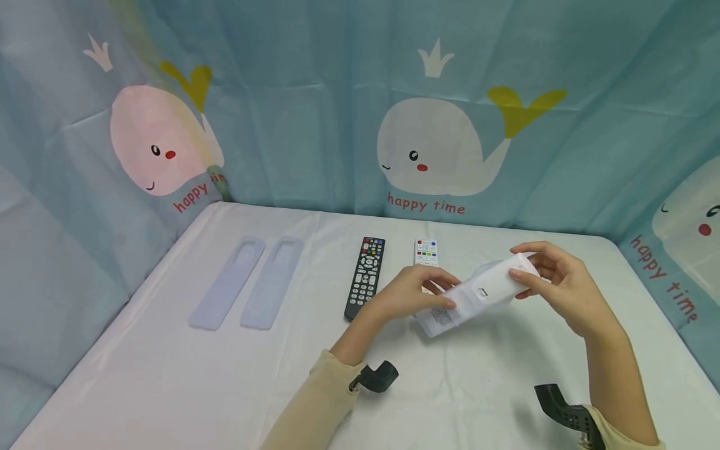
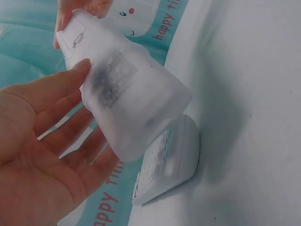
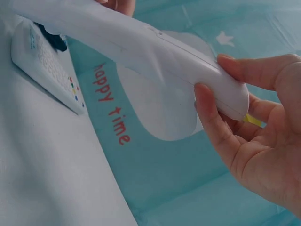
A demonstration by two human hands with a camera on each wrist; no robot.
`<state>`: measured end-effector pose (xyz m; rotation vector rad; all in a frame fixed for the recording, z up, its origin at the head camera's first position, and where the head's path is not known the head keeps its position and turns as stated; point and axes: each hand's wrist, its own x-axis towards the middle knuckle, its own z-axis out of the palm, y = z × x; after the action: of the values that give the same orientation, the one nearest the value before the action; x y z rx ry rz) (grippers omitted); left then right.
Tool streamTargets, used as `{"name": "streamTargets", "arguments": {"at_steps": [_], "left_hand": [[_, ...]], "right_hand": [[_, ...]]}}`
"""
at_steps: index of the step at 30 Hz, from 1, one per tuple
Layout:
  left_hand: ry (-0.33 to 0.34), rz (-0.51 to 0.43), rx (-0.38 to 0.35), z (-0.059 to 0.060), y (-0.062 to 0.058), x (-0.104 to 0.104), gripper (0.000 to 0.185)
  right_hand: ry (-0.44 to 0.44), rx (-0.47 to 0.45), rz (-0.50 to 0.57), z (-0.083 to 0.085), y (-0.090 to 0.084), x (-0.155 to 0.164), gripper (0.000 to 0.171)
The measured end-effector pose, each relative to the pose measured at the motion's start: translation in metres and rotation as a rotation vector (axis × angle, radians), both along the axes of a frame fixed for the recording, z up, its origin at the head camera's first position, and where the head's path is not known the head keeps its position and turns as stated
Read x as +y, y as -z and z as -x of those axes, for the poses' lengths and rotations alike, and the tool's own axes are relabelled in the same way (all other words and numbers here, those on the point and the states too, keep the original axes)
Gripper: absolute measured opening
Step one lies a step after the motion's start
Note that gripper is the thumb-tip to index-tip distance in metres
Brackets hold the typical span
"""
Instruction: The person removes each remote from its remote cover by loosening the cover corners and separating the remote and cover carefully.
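A white remote control (image 1: 509,276), its back turned up, is held above the table partly inside a translucent sleeve (image 1: 441,319). My left hand (image 1: 413,292) grips the sleeve's closed end, its thumb on top beside a printed square code. At the other end, my right hand (image 1: 565,284) pinches the bare end of the remote between thumb and fingers. The right wrist view shows those fingertips on both sides of the remote's rounded end (image 3: 230,96). In the left wrist view the sleeve (image 2: 146,108) covers the remote's near part, while its far end sticks out.
A second white remote (image 1: 425,251) lies behind my left hand, partly hidden by it. Left of it is a black remote (image 1: 365,275). Two flat translucent sleeves (image 1: 227,284) lie side by side farther left. A whale-printed curtain (image 1: 337,125) hangs behind the white table (image 1: 169,375).
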<state>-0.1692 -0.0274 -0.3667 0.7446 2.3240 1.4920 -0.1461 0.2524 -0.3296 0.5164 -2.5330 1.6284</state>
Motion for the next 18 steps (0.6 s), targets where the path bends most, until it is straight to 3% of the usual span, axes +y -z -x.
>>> {"name": "streamTargets", "arguments": {"at_steps": [12,18], "left_hand": [[-0.031,-0.029,-0.039,-0.002,0.003,-0.024,0.035],[-0.052,-0.062,-0.075,-0.002,0.006,-0.038,0.033]], "right_hand": [[-0.051,-0.035,0.185,-0.001,0.001,0.002,0.044],[-0.041,-0.033,0.217,-0.001,0.002,0.001,0.042]]}}
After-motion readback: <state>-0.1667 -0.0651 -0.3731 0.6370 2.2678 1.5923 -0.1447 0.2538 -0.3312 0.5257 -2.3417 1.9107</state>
